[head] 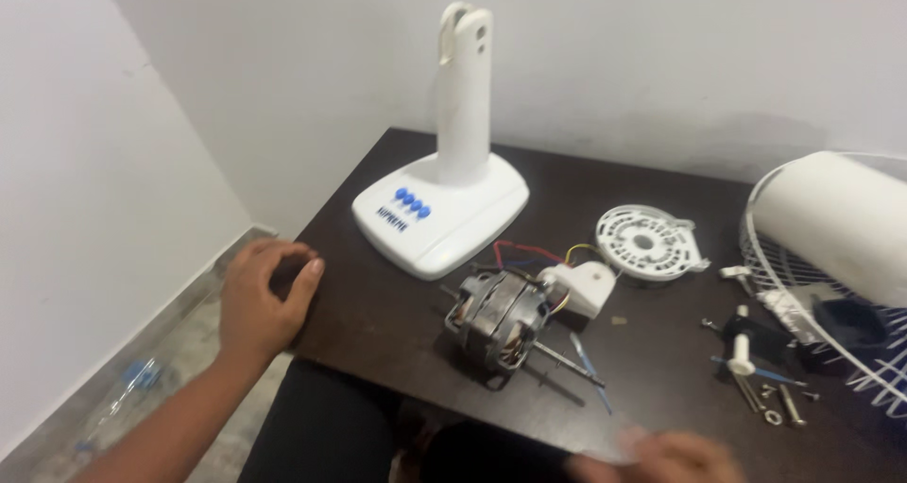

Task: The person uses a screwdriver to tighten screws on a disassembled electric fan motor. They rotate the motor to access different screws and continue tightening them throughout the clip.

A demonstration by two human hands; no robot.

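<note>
My left hand (260, 299) rests curled over the left front corner of the dark table (652, 388), holding nothing else. My right hand (661, 457) shows only partly at the bottom edge, blurred, so its fingers are unclear. Between the hands lies a bare fan motor (499, 319) with its shaft pointing right and coloured wires running to a small white plastic box (583, 287). Behind the motor stands a white fan base (444, 209) with blue buttons and an upright column.
A round white slotted plate (650, 242) lies right of the base. Far right are a white motor cover (836, 220) on a wire fan guard (879, 379), black and white small parts (756, 336), and loose screws (784, 409). A plastic bag (128, 388) lies on the floor at left.
</note>
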